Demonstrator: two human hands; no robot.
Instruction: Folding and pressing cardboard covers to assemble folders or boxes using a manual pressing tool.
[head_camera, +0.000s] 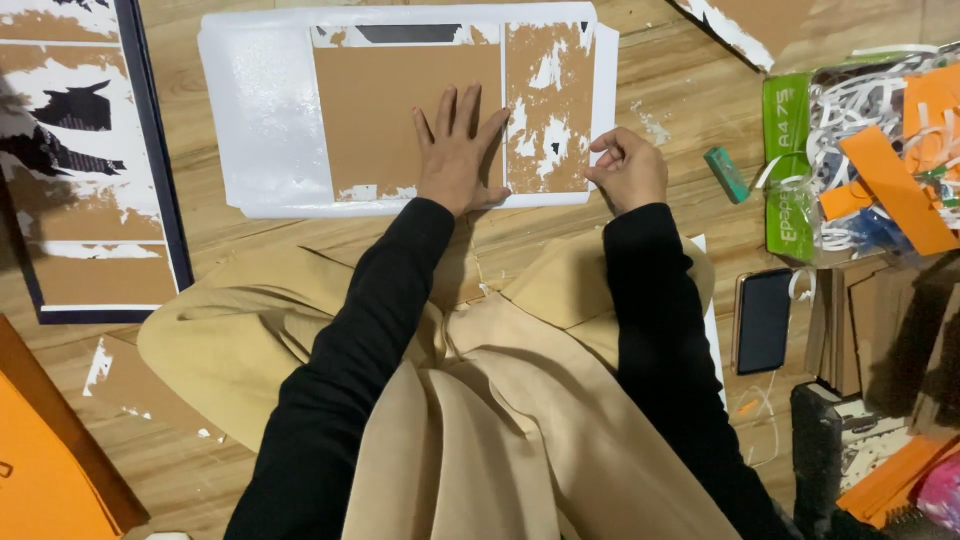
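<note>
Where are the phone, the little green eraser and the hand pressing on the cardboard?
phone (764, 321), head view, middle of its dark screen.
green eraser (727, 174), head view, middle of the block.
left hand (458, 150), head view, back of the hand, flat on the brown cardboard (380, 110).

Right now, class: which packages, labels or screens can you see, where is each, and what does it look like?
Smartphone: on the floor right of the person's knee, dark rectangular screen, unlit.
Plastic bag: far right, clear with green printed panel, stuffed with white and orange paper strips.
Small teal box: right of the right hand, slim rectangular.
</note>
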